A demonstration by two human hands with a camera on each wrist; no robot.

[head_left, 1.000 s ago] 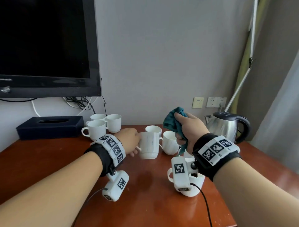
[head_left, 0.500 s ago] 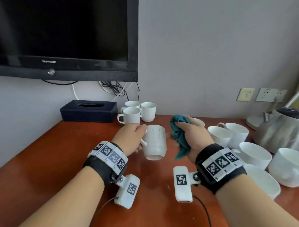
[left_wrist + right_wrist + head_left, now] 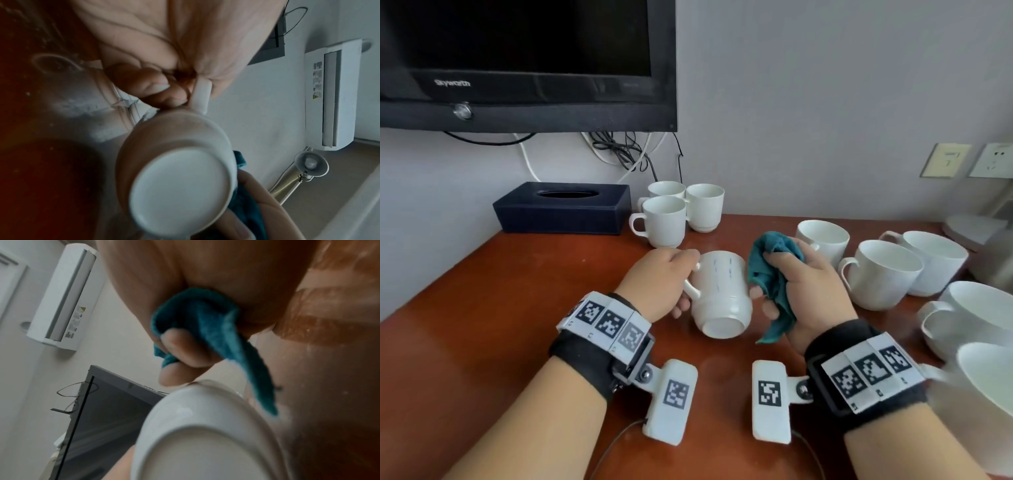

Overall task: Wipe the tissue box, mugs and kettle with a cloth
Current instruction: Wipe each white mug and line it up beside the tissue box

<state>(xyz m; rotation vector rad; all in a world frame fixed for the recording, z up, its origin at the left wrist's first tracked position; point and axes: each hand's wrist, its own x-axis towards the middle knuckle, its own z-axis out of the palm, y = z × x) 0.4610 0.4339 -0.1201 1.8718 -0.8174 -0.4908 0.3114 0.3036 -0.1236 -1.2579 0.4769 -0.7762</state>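
Observation:
My left hand [image 3: 664, 284] grips the handle of a white mug [image 3: 722, 294], held above the table and tipped so its base faces me. In the left wrist view the mug's base [image 3: 180, 190] fills the lower middle and my fingers [image 3: 144, 84] curl round the handle. My right hand [image 3: 801, 287] holds a bunched teal cloth [image 3: 774, 270] against the mug's right side. The right wrist view shows the cloth [image 3: 205, 324] clamped in my palm above the mug [image 3: 205, 434]. A dark blue tissue box [image 3: 563, 207] sits at the back left. The steel kettle [image 3: 996, 260] is at the right edge.
Three white mugs [image 3: 664, 221] stand beside the tissue box. Several more white mugs [image 3: 880, 274] crowd the right side of the wooden table [image 3: 500, 325]. A television [image 3: 527, 61] hangs above, with cables below it. Wall sockets [image 3: 993, 161] are at the right.
The head view has swung left and down, so the kettle slid to the right edge. The mug in my left hand has tipped base-toward-me, and my right hand brought the cloth down against its side.

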